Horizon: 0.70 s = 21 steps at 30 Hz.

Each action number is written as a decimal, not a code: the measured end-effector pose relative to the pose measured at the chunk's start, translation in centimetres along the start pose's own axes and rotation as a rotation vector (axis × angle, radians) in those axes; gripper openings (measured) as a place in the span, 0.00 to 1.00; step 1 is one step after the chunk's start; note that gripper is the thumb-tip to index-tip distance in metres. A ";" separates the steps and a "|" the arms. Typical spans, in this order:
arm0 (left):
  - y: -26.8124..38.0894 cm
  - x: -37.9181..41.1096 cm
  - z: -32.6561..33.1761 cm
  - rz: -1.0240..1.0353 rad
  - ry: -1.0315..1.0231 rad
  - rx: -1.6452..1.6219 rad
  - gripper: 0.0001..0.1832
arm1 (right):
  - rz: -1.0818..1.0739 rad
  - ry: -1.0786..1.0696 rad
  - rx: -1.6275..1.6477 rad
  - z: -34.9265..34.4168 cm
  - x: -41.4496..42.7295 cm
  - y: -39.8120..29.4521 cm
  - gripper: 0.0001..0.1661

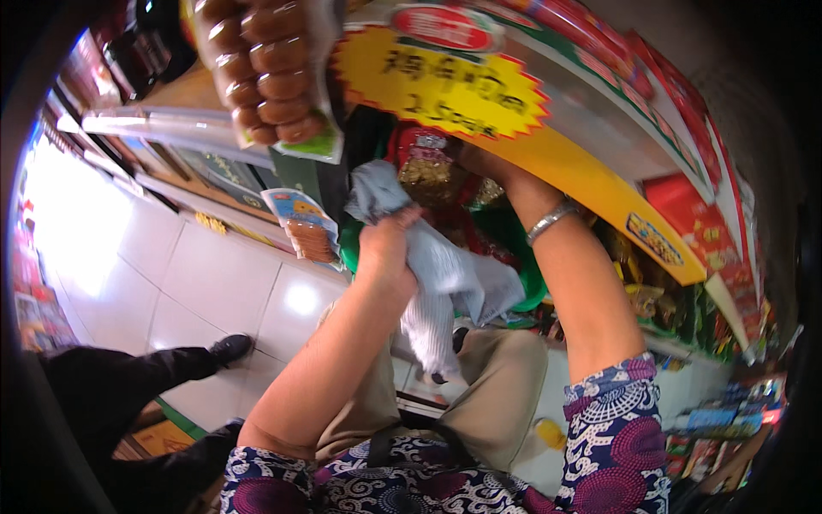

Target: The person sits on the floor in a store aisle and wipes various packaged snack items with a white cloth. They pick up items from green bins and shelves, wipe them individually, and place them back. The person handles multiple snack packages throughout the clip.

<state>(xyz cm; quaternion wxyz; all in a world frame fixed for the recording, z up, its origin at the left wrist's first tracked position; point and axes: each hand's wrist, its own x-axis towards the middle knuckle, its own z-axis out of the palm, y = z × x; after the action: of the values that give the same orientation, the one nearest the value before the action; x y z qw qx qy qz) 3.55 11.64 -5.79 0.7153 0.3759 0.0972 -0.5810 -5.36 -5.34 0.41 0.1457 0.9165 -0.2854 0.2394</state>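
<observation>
Bunched cloths, one light blue and one white and ribbed [430, 327], are gripped in my left hand [388, 250] and hang down over my lap. My right hand [478, 160] reaches in under a yellow shelf edge, beside packets with red and gold wrapping [427, 170]; its fingers are mostly hidden in shadow. Below the packets a green plastic basket [533, 279] shows partly behind the cloths. A yellow starburst sign [443, 83] with handwriting hangs above my hands.
A clear pack of round brown food [270, 70] hangs at the upper left, a smaller pack [305, 225] below it. Another person's dark-clothed legs [128, 379] are at the left on the tiled floor [212, 270]. Shelves of packaged goods [661, 302] stand at the right.
</observation>
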 end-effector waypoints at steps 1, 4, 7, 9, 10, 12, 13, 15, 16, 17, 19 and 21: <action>-0.1 1.1 0.5 -0.073 0.075 -0.016 0.11 | 0.044 -0.002 -0.008 -0.6 -0.6 -0.1 0.22; -0.8 5.7 0.1 0.024 0.185 0.007 0.15 | 0.105 -0.001 0.039 -0.3 -0.4 -0.8 0.22; -2.1 9.6 0.6 0.142 0.247 0.079 0.16 | 0.159 -0.022 0.098 -0.3 -0.5 -1.0 0.21; -2.9 9.8 1.8 0.221 0.333 0.242 0.17 | 0.190 -0.027 0.112 0.2 -1.0 -0.7 0.21; -3.2 9.9 2.2 0.258 0.378 0.376 0.18 | 0.197 -0.012 0.101 0.4 -1.0 -0.4 0.21; -3.2 11.2 2.6 0.279 0.438 0.534 0.19 | 0.204 0.005 0.103 0.8 -1.0 -0.4 0.21; -3.3 11.9 2.8 0.287 0.466 0.615 0.19 | 0.210 0.019 0.105 0.9 -1.1 -0.3 0.21; -2.3 15.7 1.3 0.477 0.372 1.066 0.18 | 0.195 0.054 0.134 0.8 -0.4 -1.5 0.21; -0.6 19.2 -1.2 0.723 0.441 1.594 0.18 | 0.162 0.084 0.167 0.6 0.9 -3.2 0.21; 0.8 23.0 -3.9 0.991 0.601 1.960 0.18 | 0.135 0.112 0.204 1.0 1.7 -4.6 0.21; -6.8 18.5 2.8 0.908 0.265 2.280 0.18 | 0.310 0.115 0.091 2.4 -3.7 2.7 0.21; -4.9 24.4 -0.2 0.936 0.332 1.669 0.19 | 0.262 0.291 0.190 2.0 -2.3 0.5 0.21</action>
<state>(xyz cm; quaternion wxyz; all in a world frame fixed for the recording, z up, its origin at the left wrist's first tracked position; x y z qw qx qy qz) 6.66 -6.98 -22.05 0.3545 0.8403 -0.4059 -0.0590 -6.59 -5.51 -2.37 0.0660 0.8370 -0.3542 0.4118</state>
